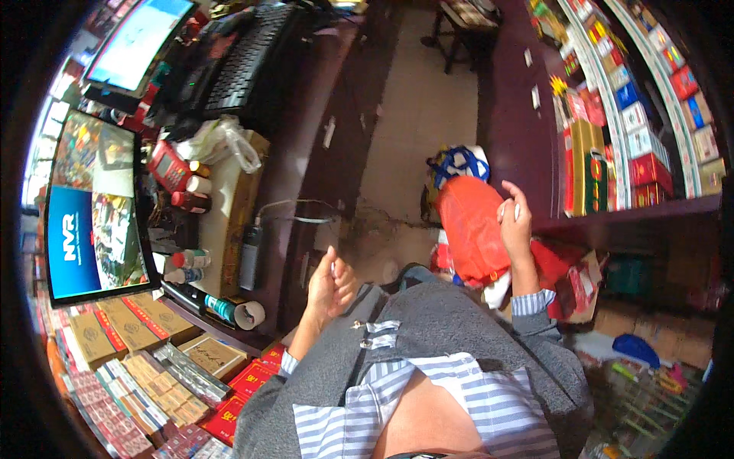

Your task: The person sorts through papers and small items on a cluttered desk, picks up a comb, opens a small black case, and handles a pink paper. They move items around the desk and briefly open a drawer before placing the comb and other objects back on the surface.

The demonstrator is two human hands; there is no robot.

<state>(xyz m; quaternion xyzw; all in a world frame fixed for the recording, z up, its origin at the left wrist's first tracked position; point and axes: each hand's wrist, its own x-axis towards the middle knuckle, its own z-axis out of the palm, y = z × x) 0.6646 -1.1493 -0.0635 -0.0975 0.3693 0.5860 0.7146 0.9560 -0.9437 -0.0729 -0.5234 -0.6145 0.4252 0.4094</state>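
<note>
My left hand [331,284] is in front of the grey jacket, its fingers curled in; a small pale spot shows at them, too small to tell whether it is an object or a nail. My right hand [516,224] is raised at the right, index finger bent outward, small white spots showing between the fingers. Whether it holds something is unclear. Beside and partly behind it is an orange-red cloth or bag [473,229]. A blue-and-white bundle [461,165] lies just beyond that. The palms are mostly hidden.
At the left are a monitor [103,209], a keyboard [249,63], a red card terminal [171,166], bottles [192,259] and cardboard boxes [123,327]. Shelves of packaged goods [642,135] line the right. A dark stool [467,26] stands up the aisle floor [424,103].
</note>
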